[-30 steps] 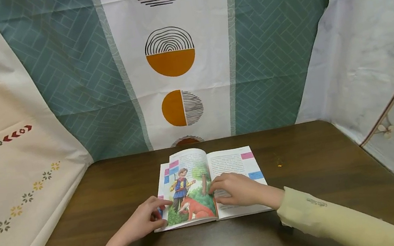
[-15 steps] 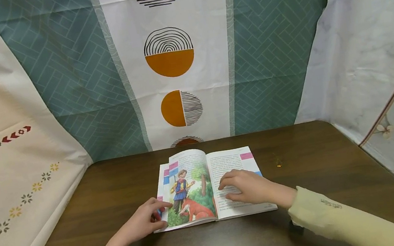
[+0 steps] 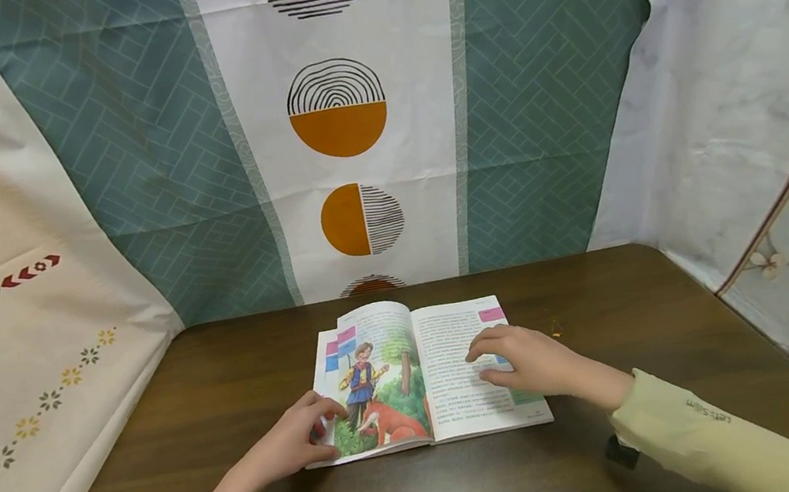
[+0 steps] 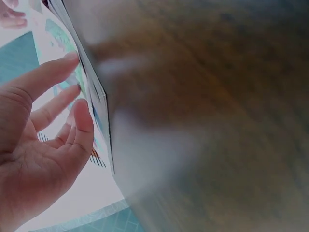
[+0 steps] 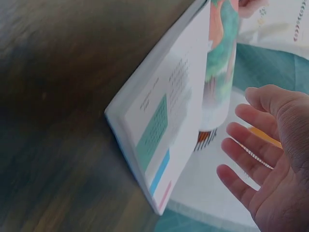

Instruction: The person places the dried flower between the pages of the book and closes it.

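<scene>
An open book (image 3: 446,340) lies flat on the table, its left page showing a coloured picture of a man and a red fox, its right page mostly text. At the book's lower left edge my left hand (image 3: 294,438) rests with thumb and fingertips touching the illustrated page; in the left wrist view its fingers (image 4: 55,72) are loosely bent on the page's side. My right hand (image 3: 532,361) hovers over the right page's outer part. In the right wrist view that hand (image 5: 270,159) holds nothing, its fingers spread and relaxed, apart from the paper.
The brown wooden table (image 3: 231,378) extends around the book on all sides. A green and white patterned curtain (image 3: 542,108) hangs behind it. Cream cloth (image 3: 13,333) stands at the left, and a pale marbled sheet (image 3: 744,146) at the right.
My right hand has moved rightward from the book's middle gutter to the outer part of the right page, uncovering more text. My left hand has stayed at the left edge.
</scene>
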The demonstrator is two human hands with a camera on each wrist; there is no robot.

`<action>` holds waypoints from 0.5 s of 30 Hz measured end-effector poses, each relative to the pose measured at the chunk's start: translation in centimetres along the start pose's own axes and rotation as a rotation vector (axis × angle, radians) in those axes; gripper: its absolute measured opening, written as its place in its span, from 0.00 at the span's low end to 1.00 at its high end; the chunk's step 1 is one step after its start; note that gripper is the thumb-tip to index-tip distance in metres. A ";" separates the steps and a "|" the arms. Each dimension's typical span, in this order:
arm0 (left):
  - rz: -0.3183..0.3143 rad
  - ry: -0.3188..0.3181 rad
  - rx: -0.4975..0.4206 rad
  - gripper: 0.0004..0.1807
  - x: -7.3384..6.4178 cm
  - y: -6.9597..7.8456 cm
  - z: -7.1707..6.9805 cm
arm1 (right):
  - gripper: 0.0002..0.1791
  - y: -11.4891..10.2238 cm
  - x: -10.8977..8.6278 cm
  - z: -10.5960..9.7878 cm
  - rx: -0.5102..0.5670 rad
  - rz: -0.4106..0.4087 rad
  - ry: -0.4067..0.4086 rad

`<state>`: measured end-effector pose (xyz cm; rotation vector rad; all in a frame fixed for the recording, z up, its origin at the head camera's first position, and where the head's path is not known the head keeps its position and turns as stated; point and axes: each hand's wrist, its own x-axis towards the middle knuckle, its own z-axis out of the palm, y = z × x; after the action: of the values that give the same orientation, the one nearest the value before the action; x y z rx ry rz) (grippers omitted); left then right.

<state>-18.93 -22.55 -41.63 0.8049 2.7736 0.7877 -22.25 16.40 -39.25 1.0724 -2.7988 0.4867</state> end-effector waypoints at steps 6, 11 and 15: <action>0.023 -0.069 -0.047 0.25 0.4 0.1 0.0 | 0.16 1.4 -1.2 -1.1 -0.003 0.046 0.029; 0.044 -0.097 -0.063 0.25 0.5 -0.1 0.0 | 0.16 3.4 -1.9 -1.8 -0.014 0.095 0.063; 0.034 -0.108 -0.077 0.25 0.6 -0.2 0.0 | 0.16 4.9 -2.2 -2.2 -0.017 0.119 0.084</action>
<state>-19.57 -22.36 -41.70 0.8557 2.6252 0.8262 -23.89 21.97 -38.94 0.8646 -2.7985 0.5062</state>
